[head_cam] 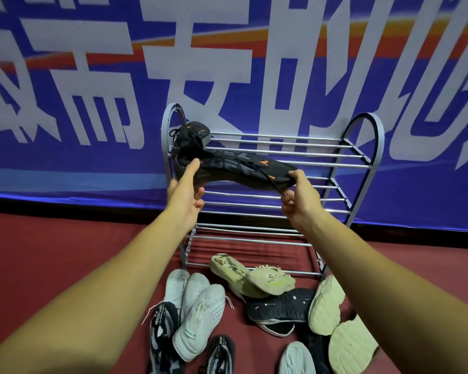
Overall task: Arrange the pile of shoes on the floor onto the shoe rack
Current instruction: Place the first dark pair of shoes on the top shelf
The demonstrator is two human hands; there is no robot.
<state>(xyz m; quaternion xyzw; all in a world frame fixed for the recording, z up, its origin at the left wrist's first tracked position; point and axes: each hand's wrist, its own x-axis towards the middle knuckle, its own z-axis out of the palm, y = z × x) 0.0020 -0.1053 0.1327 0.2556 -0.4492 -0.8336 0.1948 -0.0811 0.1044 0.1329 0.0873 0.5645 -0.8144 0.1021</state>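
**At the top shelf: seating the second black shoe**

Over the front rail of the shoe rack's (295,153) top shelf, I hold a black knit shoe (235,171) lengthwise along the rods, one end in each hand. My left hand (185,190) clamps the end by the rack's left arch, thumb on top and fingers beneath. My right hand (297,201) pinches the other end the same way, with a loose lace trailing past its knuckles. Both hands are closed on the shoe and well apart from each other.

A matching black shoe (191,139) already sits at the left end of that shelf, tilted against the arch. The one I hold touches or nearly touches it; I cannot tell which. To do this well, I judge I should turn the shoe so its sole lies across at least two rods, just beside its mate. I should also tuck the lace in so it does not hang through the gaps. The rods are thin, smooth, round metal with open space between them, so a narrow end could dip through.

The shoe is soft: its mesh upper sags in the middle between my grips, and the fabric carries small orange marks. On the red carpeted floor (65,252) at the rack's foot lies the pile (254,306): white sneakers, beige knit shoes, a black one sole-up, and pale, nubbly soles.
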